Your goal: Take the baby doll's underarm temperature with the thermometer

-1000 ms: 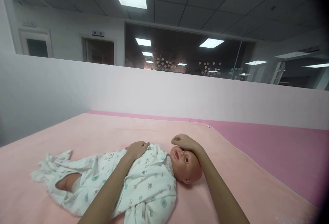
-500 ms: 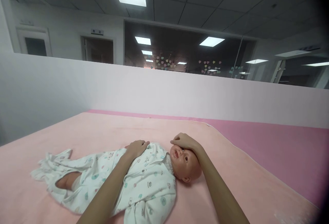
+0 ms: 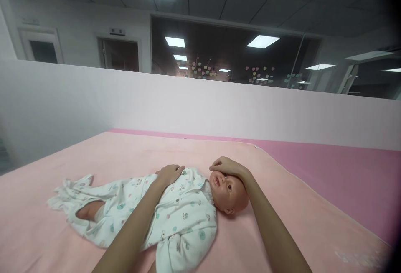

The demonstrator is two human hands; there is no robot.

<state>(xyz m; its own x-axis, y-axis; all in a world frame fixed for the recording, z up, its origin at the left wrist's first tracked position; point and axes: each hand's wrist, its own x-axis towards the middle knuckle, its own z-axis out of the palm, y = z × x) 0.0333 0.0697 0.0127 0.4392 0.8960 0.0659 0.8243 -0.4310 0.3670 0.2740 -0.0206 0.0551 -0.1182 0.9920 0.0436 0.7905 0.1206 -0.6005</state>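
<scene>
A baby doll (image 3: 228,197) lies on its back, head to the right, in a white printed outfit (image 3: 184,218). Its bare leg (image 3: 90,211) shows through an opening in the cloth at the left. My left hand (image 3: 170,175) rests flat on the doll's torso, fingers stretched over the far side. Over the far side of the doll's forehead lies my right hand (image 3: 228,166), lightly curved, touching the head without gripping it. Part of the doll's face is hidden beneath that hand.
Under the doll spreads a peach blanket (image 3: 103,156) on a pink mat (image 3: 338,172). A low white wall (image 3: 188,105) runs along the back, with a large window (image 3: 219,51) and heart stickers (image 3: 203,70) beyond it.
The camera view has tilted down a little, with the doll and both hands shifted slightly right and up in the picture. Both hands keep their places on the doll.
</scene>
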